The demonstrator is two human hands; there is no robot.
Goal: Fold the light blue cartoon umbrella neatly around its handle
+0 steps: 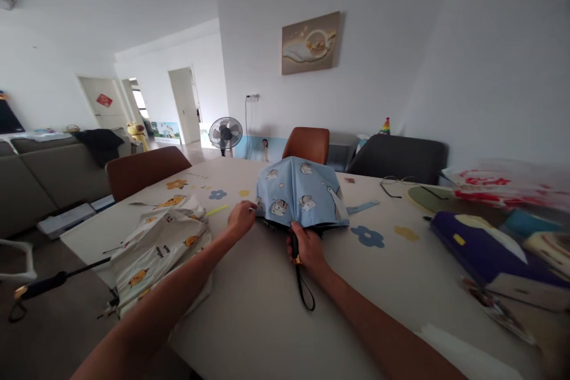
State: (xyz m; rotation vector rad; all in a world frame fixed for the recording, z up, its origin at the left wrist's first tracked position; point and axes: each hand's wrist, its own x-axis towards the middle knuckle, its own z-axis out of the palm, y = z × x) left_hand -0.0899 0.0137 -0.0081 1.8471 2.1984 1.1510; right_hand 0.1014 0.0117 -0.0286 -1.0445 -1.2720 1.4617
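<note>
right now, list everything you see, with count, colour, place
patterned umbrella: 1, light blue, mid-table
second umbrella: 1, cream, table's left side
table: 1, white, in front
chairs: 3, two brown, one grey, around table
fan: 1, dark, beyond table
picture: 1, beige, wall ahead
sofa: 1, grey, far left
cloth: 1, black, on sofa
plush figure: 1, yellow, near sofa
glasses: 1 pair, dark, table's far right
box: 1, purple, table's right end
plastic bag: 1, red-white, beyond box
left hand: 1, bare, at patterned umbrella's edge
right hand: 1, bare, on umbrella's handle
</note>
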